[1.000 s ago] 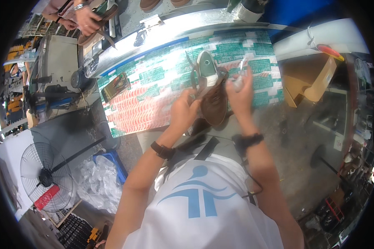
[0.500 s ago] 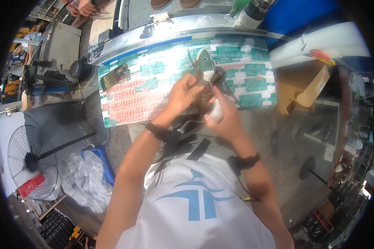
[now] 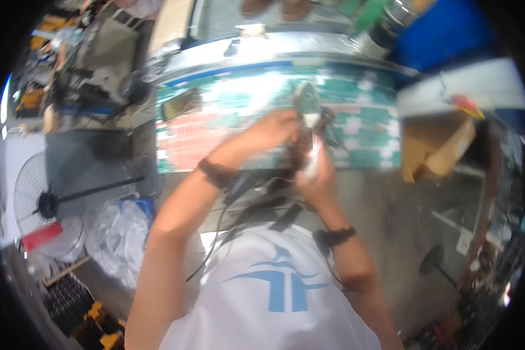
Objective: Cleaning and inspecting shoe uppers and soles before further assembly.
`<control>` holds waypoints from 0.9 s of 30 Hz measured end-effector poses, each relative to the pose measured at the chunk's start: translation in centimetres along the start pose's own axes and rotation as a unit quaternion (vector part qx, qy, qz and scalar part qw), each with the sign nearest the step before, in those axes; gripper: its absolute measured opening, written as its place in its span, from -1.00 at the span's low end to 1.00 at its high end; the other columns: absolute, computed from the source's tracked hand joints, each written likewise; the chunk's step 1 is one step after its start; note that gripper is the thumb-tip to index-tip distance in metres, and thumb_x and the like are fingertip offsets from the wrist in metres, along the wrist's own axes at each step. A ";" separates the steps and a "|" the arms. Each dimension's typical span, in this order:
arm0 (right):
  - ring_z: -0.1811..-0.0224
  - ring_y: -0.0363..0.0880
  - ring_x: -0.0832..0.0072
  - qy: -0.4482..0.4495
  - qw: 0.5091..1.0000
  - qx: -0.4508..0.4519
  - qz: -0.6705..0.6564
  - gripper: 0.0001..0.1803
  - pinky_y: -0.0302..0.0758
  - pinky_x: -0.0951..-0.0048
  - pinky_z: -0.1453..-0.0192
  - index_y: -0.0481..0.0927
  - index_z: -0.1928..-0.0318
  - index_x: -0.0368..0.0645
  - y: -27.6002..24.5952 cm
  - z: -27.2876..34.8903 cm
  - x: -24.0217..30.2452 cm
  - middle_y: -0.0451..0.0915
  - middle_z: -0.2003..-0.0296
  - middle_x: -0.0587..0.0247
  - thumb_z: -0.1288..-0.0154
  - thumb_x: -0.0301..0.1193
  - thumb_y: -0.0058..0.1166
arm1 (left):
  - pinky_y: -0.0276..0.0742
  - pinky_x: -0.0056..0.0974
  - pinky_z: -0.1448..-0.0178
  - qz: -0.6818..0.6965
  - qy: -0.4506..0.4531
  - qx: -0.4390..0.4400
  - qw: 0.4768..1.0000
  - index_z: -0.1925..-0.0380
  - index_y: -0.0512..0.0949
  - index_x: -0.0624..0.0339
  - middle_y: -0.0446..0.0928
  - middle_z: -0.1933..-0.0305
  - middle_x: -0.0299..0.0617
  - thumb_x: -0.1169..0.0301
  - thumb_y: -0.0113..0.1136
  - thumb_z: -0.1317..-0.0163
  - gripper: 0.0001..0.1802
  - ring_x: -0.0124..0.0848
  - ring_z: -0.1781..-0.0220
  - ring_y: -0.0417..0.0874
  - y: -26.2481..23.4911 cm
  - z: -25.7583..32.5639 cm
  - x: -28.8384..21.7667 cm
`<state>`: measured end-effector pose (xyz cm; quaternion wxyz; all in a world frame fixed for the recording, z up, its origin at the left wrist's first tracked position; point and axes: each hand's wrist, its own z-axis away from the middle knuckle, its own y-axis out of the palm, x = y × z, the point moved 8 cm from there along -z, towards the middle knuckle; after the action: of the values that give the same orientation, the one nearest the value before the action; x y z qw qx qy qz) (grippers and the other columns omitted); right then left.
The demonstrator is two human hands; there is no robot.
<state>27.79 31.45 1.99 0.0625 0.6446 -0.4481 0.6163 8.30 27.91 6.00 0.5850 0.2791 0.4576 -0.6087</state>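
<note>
A brown shoe (image 3: 307, 100) with a green and white end and dangling dark laces is held over the front edge of the worktable, its green end pointing away from me. My right hand (image 3: 317, 182) is closed around its near part from the right, with a white piece (image 3: 312, 162) showing between hand and shoe; blur hides what that piece is. My left hand (image 3: 276, 129) lies against the shoe's left side, its fingers curled in at the brown part and smeared by motion. Each wrist wears a dark band.
Green, white and red printed sheeting covers the worktable (image 3: 204, 131). A phone (image 3: 181, 104) lies on its left. Brown shoes (image 3: 296, 8) stand beyond the far rail. An open cardboard box (image 3: 440, 151) is at right; a fan (image 3: 48, 204) and clear plastic bags (image 3: 118, 242) at left.
The whole view has shifted and blurred, so the table and shoe appear further right. My left hand has drawn up along the shoe's left side, its elbow bent further out. My right hand keeps its grip.
</note>
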 end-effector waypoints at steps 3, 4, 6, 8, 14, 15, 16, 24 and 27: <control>-0.10 0.65 -0.02 0.023 1.000 -0.007 -0.020 0.08 0.55 0.01 -0.31 0.28 -0.68 -0.33 -0.8 0.0 -0.1 0.68 -0.05 -0.02 -0.14 -0.33 0.39 | 0.63 -0.29 0.16 -0.006 0.033 -0.006 0.999 0.09 0.72 0.30 0.65 0.29 -0.31 0.22 0.28 -0.62 -0.69 -0.49 0.27 0.65 -0.4 -0.9 -3.0; -0.08 0.65 0.00 0.056 0.998 -0.001 -0.015 0.07 0.56 0.02 -0.29 0.28 -0.67 -0.36 -1.0 0.1 -0.3 0.67 -0.02 -0.03 -0.14 -0.35 0.36 | 0.62 -0.30 0.18 0.039 0.027 0.014 0.999 0.19 0.71 0.27 0.65 0.32 -0.35 0.23 0.30 -0.60 -0.70 -0.54 0.33 0.63 -0.7 -1.2 -4.5; -0.07 0.65 0.03 0.043 0.999 -0.019 0.004 0.05 0.57 0.05 -0.28 0.29 -0.67 -0.38 -1.4 0.5 -0.7 0.66 -0.02 -0.02 -0.15 -0.38 0.33 | 0.73 -0.31 0.16 0.184 0.082 -0.002 0.980 0.23 0.72 0.20 0.67 0.34 -0.35 0.28 0.37 -0.57 -0.77 -0.56 0.36 0.68 -2.7 -0.7 -9.4; -0.07 0.65 0.05 0.041 0.999 -0.015 -0.007 0.03 0.57 0.06 -0.27 0.29 -0.67 -0.38 -1.1 0.3 -0.5 0.66 -0.03 -0.02 -0.16 -0.39 0.33 | 0.84 -0.28 0.00 0.281 0.123 -0.091 0.947 0.03 0.70 0.27 0.73 0.17 -0.22 0.32 0.35 -0.57 -0.79 -0.45 0.19 0.77 -7.3 -1.5 -10.5; -0.09 0.70 0.08 0.032 0.998 0.046 -0.039 0.01 0.60 0.09 -0.27 0.35 -0.63 -0.39 -0.9 -0.9 2.1 0.69 -0.06 -0.03 -0.16 -0.42 0.43 | 0.43 0.06 -0.68 -0.265 0.081 -0.429 0.860 -0.46 0.48 0.41 0.51 -0.50 0.35 0.27 0.47 -0.37 -0.26 0.18 -0.57 0.53 -14.3 -1.6 -0.2; -0.08 0.69 0.06 0.036 0.998 0.055 -0.018 0.03 0.59 0.06 -0.26 0.35 -0.64 -0.37 -1.7 -0.8 2.3 0.70 -0.04 -0.02 -0.14 -0.40 0.45 | 0.42 0.03 -0.68 -0.219 0.124 -0.417 0.873 -0.44 0.52 0.34 0.54 -0.50 0.27 0.38 0.43 -0.40 -0.35 0.16 -0.57 0.53 -12.0 -1.6 -0.7; -0.08 0.68 0.04 0.018 0.997 0.070 0.016 0.06 0.57 0.04 -0.26 0.35 -0.64 -0.34 -2.1 -0.9 2.6 0.69 -0.03 0.00 -0.12 -0.36 0.47 | 0.42 0.03 -0.68 -0.209 0.135 -0.404 0.880 -0.44 0.52 0.34 0.54 -0.50 0.27 0.38 0.43 -0.40 -0.35 0.16 -0.57 0.53 -10.1 -1.9 -1.4; 0.00 0.67 0.10 -0.090 0.974 0.106 0.182 0.09 0.51 0.08 -0.18 0.41 -0.60 -0.31 -2.5 -3.7 4.8 0.67 0.06 0.09 -0.06 -0.23 0.57 | 0.54 -0.06 -0.55 -0.060 0.157 -0.157 0.973 -0.47 0.57 0.13 0.66 -0.42 0.04 0.42 0.45 -0.42 -0.38 -0.10 -0.44 0.66 -2.2 -6.5 -1.4; 0.04 0.67 0.11 -0.081 0.967 0.150 0.192 0.06 0.52 0.09 -0.15 0.43 -0.58 -0.33 -2.1 -4.5 5.3 0.67 0.09 0.11 -0.08 -0.22 0.56 | 0.60 -0.06 -0.48 -0.072 0.109 -0.145 0.981 -0.44 0.59 0.08 0.68 -0.39 0.02 0.43 0.47 -0.41 -0.40 -0.11 -0.37 0.71 -2.3 -6.8 -0.9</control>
<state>24.99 32.87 8.51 -0.1906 0.5963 -0.4691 0.6229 4.91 34.06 4.46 0.5204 0.2223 0.6208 -0.5425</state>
